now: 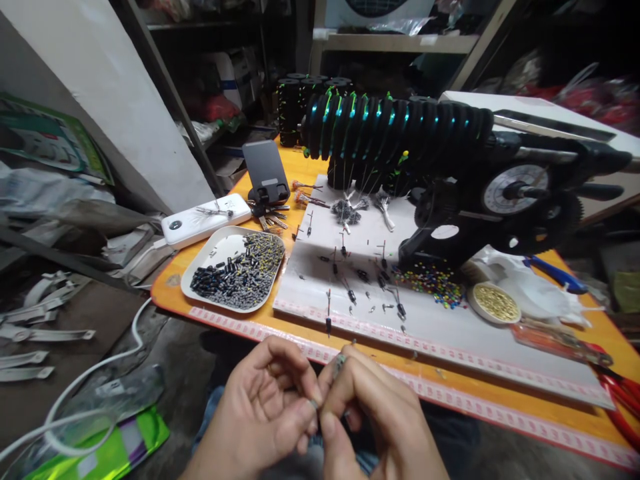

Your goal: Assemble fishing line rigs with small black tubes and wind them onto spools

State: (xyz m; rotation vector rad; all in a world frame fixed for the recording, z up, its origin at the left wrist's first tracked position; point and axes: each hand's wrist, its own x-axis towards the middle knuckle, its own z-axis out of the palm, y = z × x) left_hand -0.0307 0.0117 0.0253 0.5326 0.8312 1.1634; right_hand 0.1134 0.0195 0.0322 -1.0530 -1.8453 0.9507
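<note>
Just in front of the table's near edge, my left hand [273, 407] and my right hand [370, 407] meet, each with thumb and forefinger pinched. A tiny greyish piece shows at the left fingertips, too small and too covered to name. A small greenish thing sits by the right forefinger; whether it is worn or held I cannot make out. Beyond the hands, several small black cylinders with thin leads [351, 295] lie scattered on a pale board [450, 347]. Left of it stands a white tray [187, 283] filled with tiny grey, black and yellowish cylinders.
A black geared machine with a ringed roller [400, 127] stands on the board. Coloured beads [435, 283], a small dish of gold bits [475, 310], blue-handled pliers [557, 275] and red-handled tools [623, 407] lie right. A phone stand [265, 170] and white power bank [200, 223] are left.
</note>
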